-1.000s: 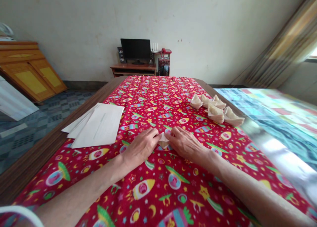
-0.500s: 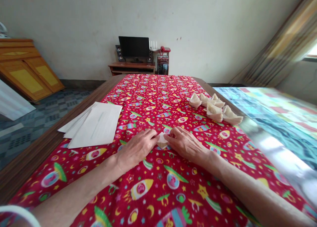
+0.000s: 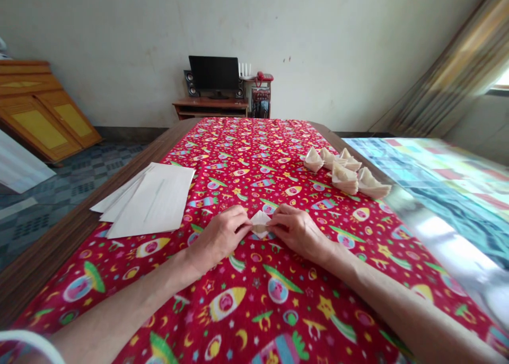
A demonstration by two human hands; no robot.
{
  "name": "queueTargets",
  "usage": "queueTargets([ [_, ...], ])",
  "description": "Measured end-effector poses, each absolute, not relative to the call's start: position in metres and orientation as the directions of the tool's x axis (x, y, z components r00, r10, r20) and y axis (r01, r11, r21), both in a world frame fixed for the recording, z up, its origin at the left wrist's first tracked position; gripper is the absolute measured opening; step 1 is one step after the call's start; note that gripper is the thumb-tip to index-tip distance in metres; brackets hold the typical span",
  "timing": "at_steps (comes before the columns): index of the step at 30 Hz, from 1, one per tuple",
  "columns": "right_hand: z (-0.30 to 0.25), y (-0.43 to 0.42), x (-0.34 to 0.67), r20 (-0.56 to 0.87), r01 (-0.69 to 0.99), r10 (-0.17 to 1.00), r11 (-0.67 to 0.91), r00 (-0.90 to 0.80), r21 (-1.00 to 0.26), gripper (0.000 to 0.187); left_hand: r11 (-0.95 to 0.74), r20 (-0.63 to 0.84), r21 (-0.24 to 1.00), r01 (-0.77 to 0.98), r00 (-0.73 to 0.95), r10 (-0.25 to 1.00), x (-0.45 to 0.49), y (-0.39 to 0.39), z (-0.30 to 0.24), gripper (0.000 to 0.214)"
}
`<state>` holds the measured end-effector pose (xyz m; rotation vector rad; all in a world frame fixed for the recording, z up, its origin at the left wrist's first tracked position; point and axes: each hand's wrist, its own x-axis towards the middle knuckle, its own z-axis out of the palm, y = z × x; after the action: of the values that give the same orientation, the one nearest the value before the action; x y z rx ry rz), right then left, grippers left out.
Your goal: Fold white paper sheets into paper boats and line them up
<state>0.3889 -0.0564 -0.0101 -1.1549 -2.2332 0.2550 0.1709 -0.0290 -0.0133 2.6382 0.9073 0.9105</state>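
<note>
A small folded piece of pale paper [image 3: 260, 222] rests on the red patterned tablecloth [image 3: 254, 300] in the middle of the table. My left hand [image 3: 220, 236] pinches its left side with curled fingers. My right hand [image 3: 298, 230] pinches its right side the same way. Both hands lie low on the cloth, knuckles up, with the paper's pointed top showing between them.
A loose stack of white paper sheets [image 3: 149, 198] lies at the left by the wooden table edge [image 3: 59, 247]. Several folded paper shapes [image 3: 345, 172] sit in a cluster at the right. A glossy colourful surface [image 3: 437, 194] adjoins the table's right side.
My fingers have curled from lying flat on the folded paper into a pinch on its two sides, and its pointed top has risen a little between my hands.
</note>
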Motion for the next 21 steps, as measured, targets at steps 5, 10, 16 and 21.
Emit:
queueTargets([
  [5,-0.009,-0.056,0.385,0.356,0.691,0.882,0.465,-0.309,-0.553,0.007,-0.718,0.430,0.447,0.534,0.575,0.696,0.172,-0.023,-0.016,0.012],
  [10,-0.005,-0.058,0.382,0.350,0.784,0.881,0.453,-0.320,-0.424,0.018,-0.667,0.366,0.382,0.639,0.558,0.745,0.173,-0.025,-0.014,0.019],
  [16,-0.007,-0.059,0.375,0.379,0.884,0.857,0.435,-0.349,-0.171,0.023,-0.595,0.320,0.377,0.710,0.503,0.803,0.178,-0.025,-0.009,0.025],
  [21,-0.013,-0.058,0.373,0.417,0.919,0.845,0.390,-0.335,-0.052,0.022,-0.622,0.330,0.313,0.717,0.532,0.780,0.181,-0.026,-0.006,0.026],
])
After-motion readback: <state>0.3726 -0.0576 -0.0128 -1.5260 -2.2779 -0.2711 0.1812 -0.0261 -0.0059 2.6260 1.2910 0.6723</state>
